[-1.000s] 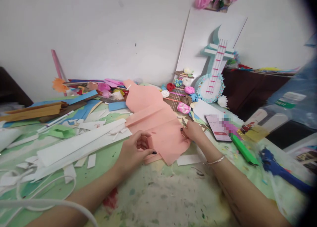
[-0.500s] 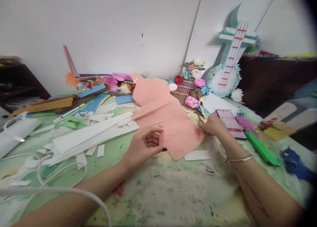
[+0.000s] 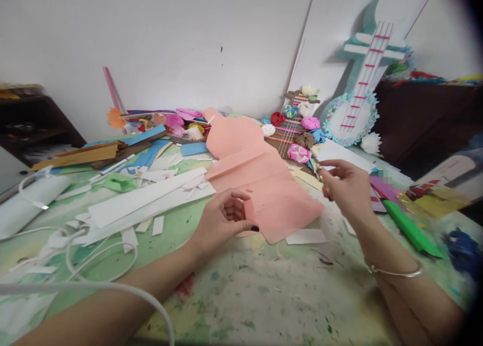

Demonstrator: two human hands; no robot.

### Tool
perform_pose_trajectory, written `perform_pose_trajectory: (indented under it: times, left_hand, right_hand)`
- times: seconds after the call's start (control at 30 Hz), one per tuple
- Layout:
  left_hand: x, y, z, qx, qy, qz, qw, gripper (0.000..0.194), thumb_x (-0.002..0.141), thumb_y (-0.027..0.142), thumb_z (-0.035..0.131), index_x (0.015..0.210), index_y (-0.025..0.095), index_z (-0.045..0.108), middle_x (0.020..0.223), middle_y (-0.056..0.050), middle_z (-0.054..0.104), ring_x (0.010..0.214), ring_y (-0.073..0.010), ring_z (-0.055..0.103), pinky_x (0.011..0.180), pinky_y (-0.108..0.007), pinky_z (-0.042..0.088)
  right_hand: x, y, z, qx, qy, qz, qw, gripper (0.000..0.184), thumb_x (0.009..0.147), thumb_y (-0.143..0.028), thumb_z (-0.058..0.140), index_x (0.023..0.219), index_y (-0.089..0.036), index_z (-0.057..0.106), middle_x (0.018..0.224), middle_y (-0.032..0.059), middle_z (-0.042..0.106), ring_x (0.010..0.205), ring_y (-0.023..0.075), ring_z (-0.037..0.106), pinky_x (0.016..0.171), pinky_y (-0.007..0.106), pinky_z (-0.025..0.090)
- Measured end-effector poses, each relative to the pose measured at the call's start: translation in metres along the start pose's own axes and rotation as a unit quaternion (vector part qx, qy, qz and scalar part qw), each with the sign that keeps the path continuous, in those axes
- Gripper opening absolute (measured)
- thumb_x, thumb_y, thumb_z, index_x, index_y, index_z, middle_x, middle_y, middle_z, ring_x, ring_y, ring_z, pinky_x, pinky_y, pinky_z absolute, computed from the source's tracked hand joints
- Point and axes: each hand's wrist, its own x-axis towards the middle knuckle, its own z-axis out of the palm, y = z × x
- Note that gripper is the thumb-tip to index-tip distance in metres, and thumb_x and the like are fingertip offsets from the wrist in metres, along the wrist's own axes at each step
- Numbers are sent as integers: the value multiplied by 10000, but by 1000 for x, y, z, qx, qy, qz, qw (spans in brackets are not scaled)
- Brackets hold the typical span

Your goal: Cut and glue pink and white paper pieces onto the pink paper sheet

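A large salmon-pink sheet of paper (image 3: 260, 170), cut in a curvy guitar-like outline with creases across it, lies mid-table. At its near left edge, my left hand (image 3: 226, 215) pinches a narrow folded-up strip of this paper between thumb and fingers. To the right of the sheet, my right hand (image 3: 347, 185) is raised, apart from the paper. Its fingers are closed round something small and thin that points up and left, too blurred to name. A bracelet (image 3: 396, 273) circles the right wrist.
White paper strips (image 3: 147, 200) and scraps cover the left side, with a white cable (image 3: 101, 280) in front. Behind stand paper flowers (image 3: 300, 152) and a teal guitar-shaped model (image 3: 354, 104). A green paper roll (image 3: 411, 230) and a partly hidden phone (image 3: 378, 200) lie right.
My right hand has drawn back from the pink paper's right edge and lifted up and to the right, partly covering the phone. My left hand keeps its pinch. The view has shifted slightly.
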Motion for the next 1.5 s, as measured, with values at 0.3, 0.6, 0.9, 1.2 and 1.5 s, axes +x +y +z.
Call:
perform_pose_trajectory:
  times: [0.3,0.6,0.9,1.2,1.5]
  left_hand:
    - [-5,-4,6,98,6,10,995,383,630,218,769,931,160,540,646,37,551,559,-94,506,527,-221,432]
    - [-8,-3,8,80,-16,-2,997,389,632,261,792,852,173,483,605,63,517,544,-88,496,504,-207,399]
    - [-7,-5,10,-14,-13,-4,1000,425,619,244,822,874,167,490,634,65,511,571,-74,479,536,-199,411]
    - [-6,-5,11,-77,-4,-6,997,472,581,191,845,895,164,492,726,38,566,629,-79,540,586,-206,465]
    - [-3,-3,11,-63,13,-39,997,490,556,190,853,880,163,485,648,62,538,589,-69,509,548,-184,437]
  right_hand:
    - [-74,-51,40,-24,37,-331,942,285,862,-264,510,1065,-168,684,632,20,608,534,124,567,519,236,448]
    - [-76,-44,53,-91,108,-404,904,266,858,-217,541,1026,-100,711,627,29,593,507,100,513,459,235,339]
    - [-76,-45,52,-64,90,-386,916,263,845,-199,550,1023,-97,715,610,16,561,498,99,486,465,231,351]
    - [-70,-48,51,-16,97,-387,917,211,810,-168,578,921,-71,728,532,-13,523,475,92,482,464,212,354]
    - [-66,-47,47,-12,119,-372,920,209,799,-159,590,936,-79,726,567,8,584,464,96,498,476,220,383]
